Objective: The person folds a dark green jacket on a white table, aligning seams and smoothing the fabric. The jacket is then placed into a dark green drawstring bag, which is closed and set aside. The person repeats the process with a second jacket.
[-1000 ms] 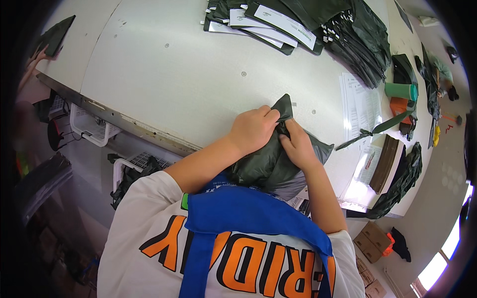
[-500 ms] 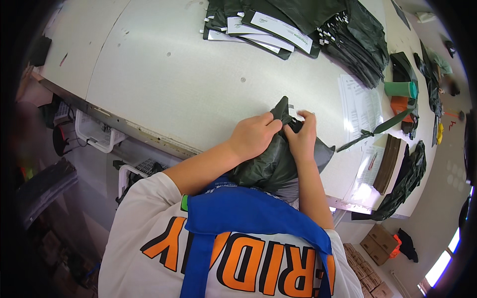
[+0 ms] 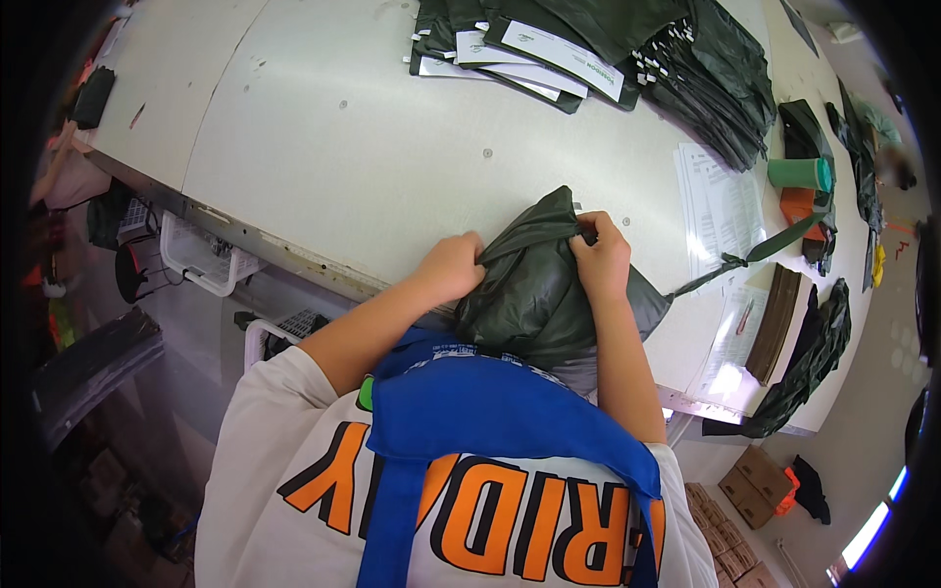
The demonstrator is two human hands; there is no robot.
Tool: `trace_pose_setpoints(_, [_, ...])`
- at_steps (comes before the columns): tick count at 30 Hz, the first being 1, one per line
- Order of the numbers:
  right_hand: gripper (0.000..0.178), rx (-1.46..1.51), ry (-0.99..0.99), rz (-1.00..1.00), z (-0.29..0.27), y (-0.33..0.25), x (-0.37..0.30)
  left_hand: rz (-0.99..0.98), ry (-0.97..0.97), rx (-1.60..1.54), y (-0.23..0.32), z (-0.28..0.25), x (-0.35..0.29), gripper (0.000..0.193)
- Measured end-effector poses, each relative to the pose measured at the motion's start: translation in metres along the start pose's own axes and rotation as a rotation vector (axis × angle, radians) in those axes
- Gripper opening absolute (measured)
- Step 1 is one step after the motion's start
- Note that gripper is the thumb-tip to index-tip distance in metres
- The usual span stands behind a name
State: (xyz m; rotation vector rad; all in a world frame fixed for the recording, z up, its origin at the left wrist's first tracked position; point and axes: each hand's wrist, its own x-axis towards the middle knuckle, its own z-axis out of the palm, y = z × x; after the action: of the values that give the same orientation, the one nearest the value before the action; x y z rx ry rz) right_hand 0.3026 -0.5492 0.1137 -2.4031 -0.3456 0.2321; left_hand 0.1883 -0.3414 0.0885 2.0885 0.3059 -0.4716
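A dark green item of thin, shiny fabric (image 3: 537, 294) lies bunched at the table's near edge, against my apron. My left hand (image 3: 452, 267) is closed on its left edge and holds a fold drawn out to the left. On the other side, my right hand (image 3: 602, 257) pinches its upper edge between thumb and fingers. The fabric is stretched between the two hands, with a peak standing up in the middle. A thin green strap (image 3: 774, 242) with a knot runs from its right side over the table.
Folded dark green pieces (image 3: 706, 88) with white-labelled cards (image 3: 564, 54) lie at the far side. To the right are printed sheets (image 3: 720, 201), a green cylinder (image 3: 799, 174), a brown cardboard stack (image 3: 774, 323) and crumpled dark fabric (image 3: 814, 363). White baskets (image 3: 201, 257) sit below the left edge.
My left hand has moved left and slightly down from beside the right hand, spreading the fabric between them. The right hand keeps its pinch in nearly the same spot.
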Motion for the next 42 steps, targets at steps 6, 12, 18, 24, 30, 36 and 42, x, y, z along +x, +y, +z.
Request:
trace_pose_setpoints(6, [0.061,0.071,-0.008,-0.535,-0.032,-0.054,-0.064,-0.247,-0.247,-0.585,0.0,-0.003,0.01,0.017])
trace_pose_setpoints(12, [0.055,-0.158,0.056,-0.524,0.001,-0.063,-0.076,-0.142,-0.217,-0.759,0.034,-0.008,0.035,0.016])
trace_pose_setpoints(18, [0.037,0.001,0.147,-0.359,0.004,-0.051,-0.069,-0.263,-0.31,-0.545,0.037,-0.015,0.034,0.011])
trace_pose_setpoints(24, [0.035,-0.204,0.026,-0.389,0.006,-0.055,-0.063,-0.245,-0.326,-0.877,0.024,-0.005,0.008,0.01])
trace_pose_setpoints(30, [0.041,-0.311,-0.328,-0.33,0.009,-0.044,-0.044,-0.168,-0.301,-0.875,0.039,-0.013,-0.004,0.013])
trace_pose_setpoints(36, [0.039,0.383,-0.709,0.024,-0.021,-0.028,-0.022,-0.22,-0.282,-0.883,0.042,-0.011,-0.002,0.014])
trace_pose_setpoints(42, [0.027,-0.077,-0.623,-0.246,-0.014,-0.033,-0.024,-0.179,-0.345,-0.866,0.05,-0.016,-0.006,0.014])
